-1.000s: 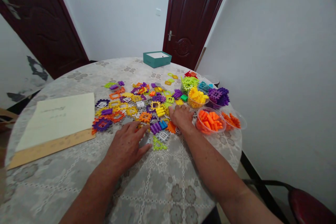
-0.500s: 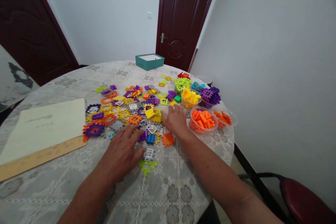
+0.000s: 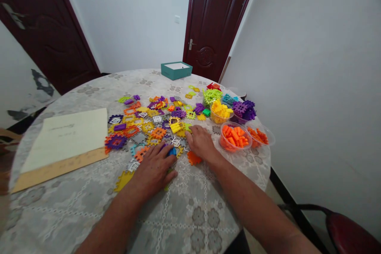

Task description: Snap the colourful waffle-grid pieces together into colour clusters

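My left hand [image 3: 156, 166] lies palm down with its fingers stretched over the near part of a spread of plastic interlocking pieces. Under its fingertips are a blue piece [image 3: 172, 151] and a purple piece, both partly covered. An orange notched square [image 3: 141, 153] and a yellow one [image 3: 122, 181] lie to its left. My right hand [image 3: 201, 143] rests with slightly bent, parted fingers at the right side of the pieces. A lime-green piece [image 3: 187, 127] touches or nearly touches its fingertips. Just below that hand lies an orange notched square [image 3: 194, 158].
Clear tubs at the right hold orange pieces [image 3: 235, 136], yellow pieces [image 3: 221, 108] and purple pieces [image 3: 244, 109]. A teal box [image 3: 176, 72] stands at the table's far edge. Left are a paper sheet [image 3: 68, 135] and a wooden ruler [image 3: 59, 170]. A chair [image 3: 351, 230] stands lower right.
The view has swung slightly left. My left hand has slid right over the blue piece, uncovering orange and yellow squares. My right hand has shifted a little left toward the lime-green piece.
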`<state>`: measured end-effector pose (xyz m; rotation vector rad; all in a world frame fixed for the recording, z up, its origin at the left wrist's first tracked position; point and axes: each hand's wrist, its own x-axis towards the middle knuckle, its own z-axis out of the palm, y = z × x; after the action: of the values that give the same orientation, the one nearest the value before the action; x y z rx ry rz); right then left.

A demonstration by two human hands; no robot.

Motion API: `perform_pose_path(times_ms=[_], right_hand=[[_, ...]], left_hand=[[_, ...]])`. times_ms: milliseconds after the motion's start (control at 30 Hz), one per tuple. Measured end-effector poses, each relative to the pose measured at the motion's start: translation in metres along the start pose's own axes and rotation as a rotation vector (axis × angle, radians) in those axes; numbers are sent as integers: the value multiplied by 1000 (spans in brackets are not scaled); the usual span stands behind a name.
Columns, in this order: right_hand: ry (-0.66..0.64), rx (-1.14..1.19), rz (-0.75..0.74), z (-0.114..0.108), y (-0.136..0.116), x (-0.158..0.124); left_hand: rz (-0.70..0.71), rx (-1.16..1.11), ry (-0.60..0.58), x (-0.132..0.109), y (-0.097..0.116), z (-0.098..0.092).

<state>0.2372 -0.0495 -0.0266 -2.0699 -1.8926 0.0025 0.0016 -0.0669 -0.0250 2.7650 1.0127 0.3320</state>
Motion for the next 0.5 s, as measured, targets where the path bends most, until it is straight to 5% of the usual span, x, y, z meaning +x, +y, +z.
perform_pose_path(times_ms=[67, 233, 400, 500], right_hand=[[67, 7, -66, 0, 3, -4], [70, -71, 88, 12, 16, -25], [46, 61, -106, 14, 6, -49], [25, 126, -154, 2, -2, -40]], left_hand=[[-5, 14, 11, -1, -2, -1], [-21, -2, 40, -1, -4, -2], [-49, -27, 80, 1, -5, -3], [-53, -51, 97, 1, -6, -4]])
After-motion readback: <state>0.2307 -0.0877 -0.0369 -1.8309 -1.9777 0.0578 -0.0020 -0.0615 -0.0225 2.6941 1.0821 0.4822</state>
